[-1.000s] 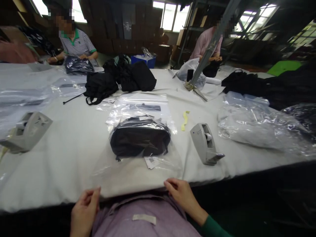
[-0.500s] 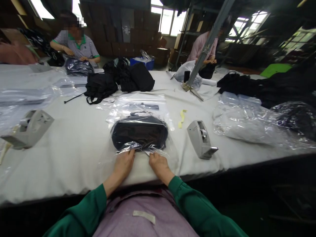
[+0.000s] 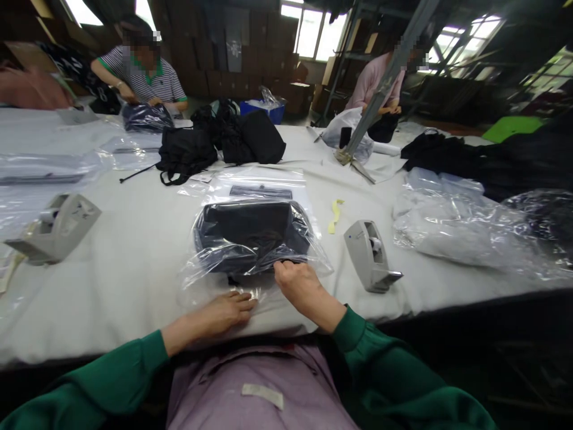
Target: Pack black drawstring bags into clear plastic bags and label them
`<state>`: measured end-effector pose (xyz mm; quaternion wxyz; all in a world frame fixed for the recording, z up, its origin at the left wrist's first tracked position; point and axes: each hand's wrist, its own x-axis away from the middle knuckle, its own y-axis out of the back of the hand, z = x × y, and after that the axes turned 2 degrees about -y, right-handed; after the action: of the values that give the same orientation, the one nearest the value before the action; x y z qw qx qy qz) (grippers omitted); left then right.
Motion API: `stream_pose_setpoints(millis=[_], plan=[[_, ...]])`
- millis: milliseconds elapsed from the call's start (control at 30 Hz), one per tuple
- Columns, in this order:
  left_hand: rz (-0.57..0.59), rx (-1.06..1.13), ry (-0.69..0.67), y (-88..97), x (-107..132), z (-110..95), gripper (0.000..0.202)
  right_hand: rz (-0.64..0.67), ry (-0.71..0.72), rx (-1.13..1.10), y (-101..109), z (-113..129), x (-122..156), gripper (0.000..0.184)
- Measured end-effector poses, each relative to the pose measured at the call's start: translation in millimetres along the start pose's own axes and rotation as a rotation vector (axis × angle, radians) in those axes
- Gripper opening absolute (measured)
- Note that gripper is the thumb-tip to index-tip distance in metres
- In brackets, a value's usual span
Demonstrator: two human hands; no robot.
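A black bag (image 3: 250,227) lies inside a clear plastic bag (image 3: 320,255) on the white-covered table in front of me. My right hand (image 3: 298,283) is closed on the near edge of the plastic, right against the black bag's lower side. My left hand (image 3: 228,313) lies flat on the loose near end of the plastic, its fingers stretched out. A short dark strap end shows through the plastic just above the left fingers. Beyond the black bag lie more flat clear bags (image 3: 224,179) with dark printed lines.
Grey tape dispensers stand at the right (image 3: 371,257) and left (image 3: 58,230). A yellow strip (image 3: 335,216) lies near the right one. Black bags (image 3: 255,137) are heaped at the back, beside a metal post (image 3: 380,89). Crumpled plastic (image 3: 447,221) covers the right side. Two people work across the table.
My left hand has let go of the plastic's edge and moved down, flattening out. My right hand has shifted slightly up and right, still gripping. The plastic now spreads wider around the black bag.
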<state>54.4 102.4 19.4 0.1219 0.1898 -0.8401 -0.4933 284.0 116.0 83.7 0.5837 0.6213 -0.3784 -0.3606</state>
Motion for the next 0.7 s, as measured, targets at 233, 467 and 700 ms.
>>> stream_pose_setpoints(millis=[233, 467, 700], plan=[[0.078, 0.017, 0.029, -7.5, 10.3, -10.2, 0.042, 0.066, 0.201, -0.062, -65.8, -8.6, 41.4, 0.038], [0.05, -0.059, 0.067, -19.6, -9.7, -31.3, 0.027, 0.069, 0.178, -0.035, -76.5, 2.6, 25.9, 0.027], [-0.097, 0.482, 0.147, -15.0, -4.1, -36.6, 0.012, 0.046, 0.03, -0.042, -87.7, -7.3, 20.2, 0.032]])
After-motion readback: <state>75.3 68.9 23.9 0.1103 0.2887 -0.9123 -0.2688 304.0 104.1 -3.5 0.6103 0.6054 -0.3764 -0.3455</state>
